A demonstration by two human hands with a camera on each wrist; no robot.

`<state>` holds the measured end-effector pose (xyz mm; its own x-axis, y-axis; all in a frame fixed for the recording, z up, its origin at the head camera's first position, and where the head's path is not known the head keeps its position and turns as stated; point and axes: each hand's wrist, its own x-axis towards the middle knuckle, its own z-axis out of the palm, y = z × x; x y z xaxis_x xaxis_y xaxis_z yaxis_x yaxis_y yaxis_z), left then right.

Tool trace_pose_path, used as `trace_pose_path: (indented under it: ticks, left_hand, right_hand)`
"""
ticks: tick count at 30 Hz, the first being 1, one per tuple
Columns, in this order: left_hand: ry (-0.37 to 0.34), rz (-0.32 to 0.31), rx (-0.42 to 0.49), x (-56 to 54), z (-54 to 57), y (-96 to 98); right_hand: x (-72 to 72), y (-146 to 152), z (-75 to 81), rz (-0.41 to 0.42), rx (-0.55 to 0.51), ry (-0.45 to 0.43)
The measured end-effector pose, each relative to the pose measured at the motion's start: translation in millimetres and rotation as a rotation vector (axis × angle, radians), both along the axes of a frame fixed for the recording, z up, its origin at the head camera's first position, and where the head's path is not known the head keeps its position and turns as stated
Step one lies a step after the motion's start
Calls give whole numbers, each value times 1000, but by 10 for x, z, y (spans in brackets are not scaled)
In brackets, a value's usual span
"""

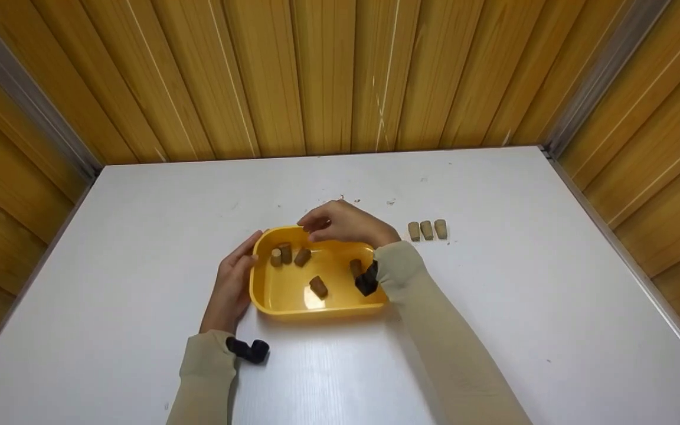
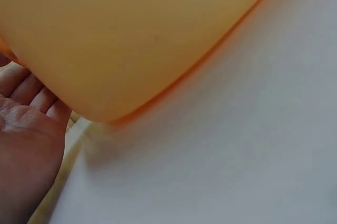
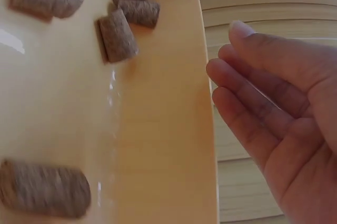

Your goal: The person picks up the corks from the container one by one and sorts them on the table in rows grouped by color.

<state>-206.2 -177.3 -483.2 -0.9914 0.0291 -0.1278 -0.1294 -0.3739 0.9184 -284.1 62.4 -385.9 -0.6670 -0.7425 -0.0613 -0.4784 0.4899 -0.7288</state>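
Observation:
A yellow plastic tub (image 1: 316, 311) holds several brown corks (image 1: 318, 287), three of them grouped near its far left corner. My left hand (image 1: 234, 286) holds the tub's left end, thumb at the rim and fingers along the outer wall. In the left wrist view, its palm (image 2: 26, 145) faces the tub's side. Above the far rim is my right hand (image 1: 349, 221), its fingers loosely bent. Nothing lies between the fingers (image 3: 247, 124) in the right wrist view, where their tips come right at the rim. One cork (image 1: 356, 268) is partly covered by the right wrist's black camera.
To the right of the tub, three lighter corks (image 1: 427, 230) stand in a row on the white table (image 1: 523, 283). Small crumbs (image 1: 391, 202) dot the surface beyond the tub. Wood-patterned walls (image 1: 328, 77) enclose the table at the back and sides.

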Motion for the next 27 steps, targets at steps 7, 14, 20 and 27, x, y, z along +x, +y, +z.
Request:
trace_pose_path:
  ticks: [7, 14, 20, 27]
  left_hand:
    - [-3, 1, 9, 1, 8, -3]
    - [6, -4, 24, 12, 1, -4]
    - [22, -20, 32, 20, -8, -7]
    - [25, -25, 32, 25, -14, -4]
  right_hand:
    - [27, -206, -78, 23, 33, 0]
    - [61, -381, -128, 21, 69, -4]
    - [90, -461, -180, 28, 62, -111]
    - [123, -528, -226, 74, 105, -70]
